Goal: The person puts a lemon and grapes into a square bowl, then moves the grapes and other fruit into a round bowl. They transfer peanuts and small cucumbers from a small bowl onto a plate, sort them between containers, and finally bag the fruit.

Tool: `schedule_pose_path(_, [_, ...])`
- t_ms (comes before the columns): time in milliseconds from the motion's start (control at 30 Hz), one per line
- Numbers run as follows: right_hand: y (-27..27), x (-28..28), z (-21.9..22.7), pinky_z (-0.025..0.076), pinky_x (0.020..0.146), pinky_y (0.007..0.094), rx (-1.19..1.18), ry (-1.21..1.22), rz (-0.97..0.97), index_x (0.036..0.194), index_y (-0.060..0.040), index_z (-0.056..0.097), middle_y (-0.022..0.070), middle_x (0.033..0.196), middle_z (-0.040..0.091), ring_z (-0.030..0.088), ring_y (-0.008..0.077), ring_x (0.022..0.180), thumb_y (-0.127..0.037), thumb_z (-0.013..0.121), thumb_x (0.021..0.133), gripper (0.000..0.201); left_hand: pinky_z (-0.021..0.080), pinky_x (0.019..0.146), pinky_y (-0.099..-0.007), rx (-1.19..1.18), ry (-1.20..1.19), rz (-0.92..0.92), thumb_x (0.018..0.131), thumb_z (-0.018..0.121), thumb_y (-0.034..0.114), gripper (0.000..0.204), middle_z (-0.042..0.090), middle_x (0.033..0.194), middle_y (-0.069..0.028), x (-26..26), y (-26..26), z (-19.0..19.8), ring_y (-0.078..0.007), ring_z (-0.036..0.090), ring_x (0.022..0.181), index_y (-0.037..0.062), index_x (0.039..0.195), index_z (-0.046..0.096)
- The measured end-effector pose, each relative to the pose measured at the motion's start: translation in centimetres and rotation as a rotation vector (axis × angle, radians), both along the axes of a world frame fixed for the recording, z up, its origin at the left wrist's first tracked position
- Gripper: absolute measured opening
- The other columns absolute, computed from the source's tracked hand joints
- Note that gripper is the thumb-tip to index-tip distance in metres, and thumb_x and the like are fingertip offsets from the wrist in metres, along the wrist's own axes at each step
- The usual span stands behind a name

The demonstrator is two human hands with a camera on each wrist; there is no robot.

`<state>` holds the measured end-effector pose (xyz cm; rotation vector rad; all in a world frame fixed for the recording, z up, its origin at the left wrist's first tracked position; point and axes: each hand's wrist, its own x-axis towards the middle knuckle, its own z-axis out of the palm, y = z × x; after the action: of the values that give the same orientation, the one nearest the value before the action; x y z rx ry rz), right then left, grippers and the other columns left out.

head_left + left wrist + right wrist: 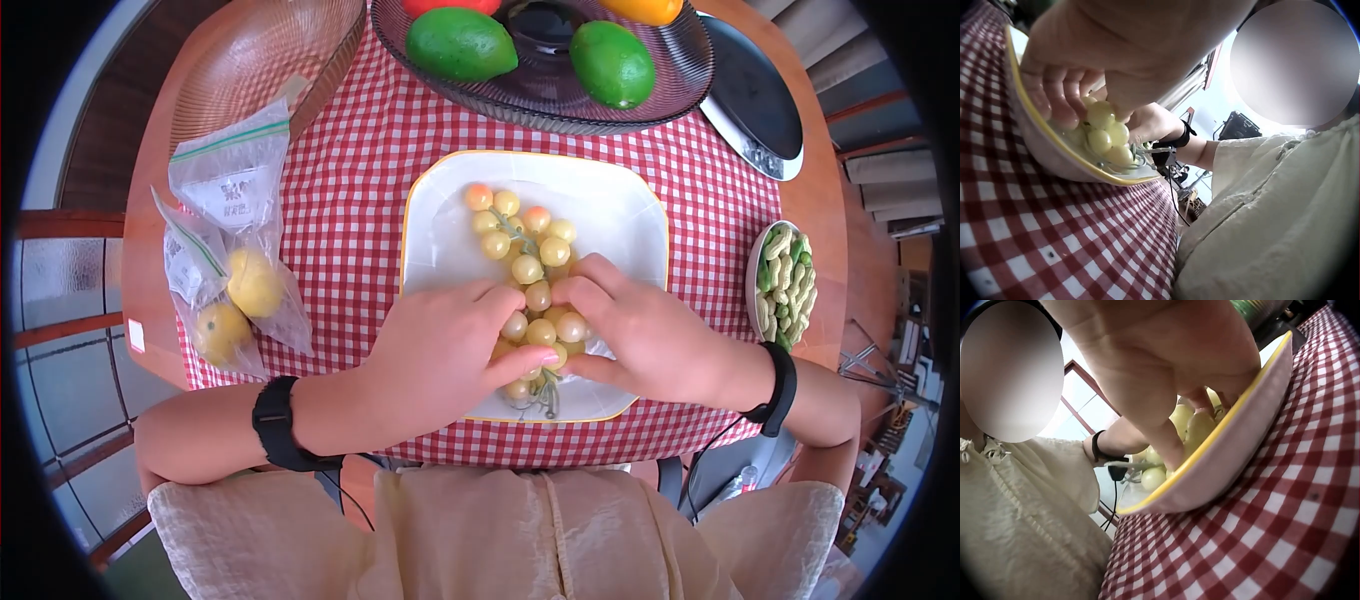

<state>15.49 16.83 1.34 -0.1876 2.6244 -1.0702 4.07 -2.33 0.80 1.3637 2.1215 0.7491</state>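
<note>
A bunch of pale yellow-green grapes [526, 268], a few tinged orange, lies on a white yellow-rimmed plate [620, 200], its green stem [548, 392] toward the person. The left hand [430, 335] grips the bunch's lower part from the left, thumb across the grapes. From the right, the right hand [655, 335] holds the same part, fingers curled over it. In the left wrist view the left hand's fingers [1063, 94] reach around grapes [1107, 134] above the plate's rim. The right wrist view shows the right thumb [1169, 447] against grapes [1154, 479]; some fingertips are hidden.
Bagged yellow fruits [255, 283] lie at the left, below a clear ribbed bowl [250, 60]. A large glass bowl [560, 118] with green fruits [460, 45] stands behind the plate. A dark oval dish [750, 90] and a small bowl of peanut-like pods [790, 285] are at the right.
</note>
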Motion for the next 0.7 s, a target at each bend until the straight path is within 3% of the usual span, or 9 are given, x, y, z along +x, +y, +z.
schedule_pose_path(133, [-0.6, 0.7, -0.2, 0.053, 0.07, 0.039, 0.105, 0.115, -0.006, 0.115, -0.0017, 0.051, 0.0155, 0.11, 0.05, 0.061, 0.0344, 0.083, -0.016, 0.074, 0.076, 0.048, 0.047, 0.055, -0.0365, -0.071, 0.058, -0.043, 0.083, 0.07, 0.034, 0.031, 0.061, 0.077, -0.0082, -0.3, 0.0, 0.3, -0.0248, 0.061, 0.066, 0.0063, 0.096, 0.064])
schedule_pose_path(200, [-0.4, 0.8, -0.2, 0.052, 0.065, 0.0395, 0.179, 0.324, 0.056, 0.093, 0.0, 0.054, 0.0134, 0.092, 0.052, 0.061, 0.0321, 0.076, -0.014, 0.072, 0.075, 0.029, 0.048, 0.056, -0.0367, -0.092, 0.081, -0.066, 0.083, 0.07, 0.033, 0.03, 0.061, 0.08, -0.0081, -0.3, 0.0, 0.4, -0.0246, 0.062, 0.066, 0.0066, 0.096, 0.065])
schedule_pose_path(300, [0.0, 0.9, 0.3, 0.052, 0.065, 0.0399, 0.198, 0.302, 0.071, 0.087, 0.0013, 0.055, 0.0132, 0.086, 0.054, 0.061, 0.0328, 0.072, -0.012, 0.07, 0.077, 0.023, 0.049, 0.056, -0.0364, -0.087, 0.219, -0.102, 0.083, 0.07, 0.031, 0.028, 0.06, 0.087, -0.0066, -0.3, -0.4, 0.1, -0.0241, 0.061, 0.065, 0.007, 0.097, 0.067])
schedule_pose_path(433, [1.4, 0.3, 1.2, 0.051, 0.065, 0.0411, 0.105, 0.158, 0.063, 0.086, 0.0016, 0.054, 0.0154, 0.087, 0.054, 0.06, 0.0348, 0.074, -0.011, 0.068, 0.079, 0.021, 0.051, 0.062, -0.0343, 0.039, 0.158, -0.103, 0.083, 0.069, 0.027, 0.028, 0.057, 0.1, -0.0067, -0.7, -0.8, -0.3, -0.0236, 0.061, 0.073, 0.0074, 0.103, 0.065])
schedule_pose_path(500, [2.2, 0.1, 1.3, 0.05, 0.069, 0.0406, 0.057, 0.048, 0.084, 0.099, -0.0007, 0.054, 0.0156, 0.093, 0.055, 0.059, 0.0351, 0.083, -0.004, 0.066, 0.079, 0.024, 0.051, 0.066, -0.0339, 0.087, 0.157, -0.128, 0.083, 0.069, 0.025, 0.029, 0.056, 0.105, -0.0071, -0.9, -1.0, -0.3, -0.0239, 0.061, 0.078, 0.0069, 0.105, 0.064])
schedule_pose_path(567, [2.0, -0.3, 1.9, 0.049, 0.067, 0.0427, 0.018, 0.076, 0.051, 0.095, 0.0001, 0.052, 0.0162, 0.089, 0.055, 0.059, 0.0369, 0.079, -0.004, 0.063, 0.081, 0.018, 0.05, 0.075, -0.0358, 0.159, 0.305, -0.249, 0.081, 0.069, 0.021, 0.031, 0.055, 0.11, -0.0082, -1.0, -1.0, -0.2, -0.0259, 0.059, 0.091, 0.0053, 0.107, 0.062])
schedule_pose_path(700, [1.3, -0.8, 1.6, 0.048, 0.064, 0.0461, 0.01, 0.16, -0.02, 0.095, 0.0009, 0.05, 0.017, 0.083, 0.055, 0.06, 0.0389, 0.075, -0.004, 0.056, 0.086, 0.012, 0.049, 0.08, -0.0385, 0.171, 0.293, -0.296, 0.079, 0.069, 0.019, 0.035, 0.053, 0.114, -0.0093, -1.4, -0.7, -0.3, -0.0279, 0.057, 0.096, 0.004, 0.109, 0.06])
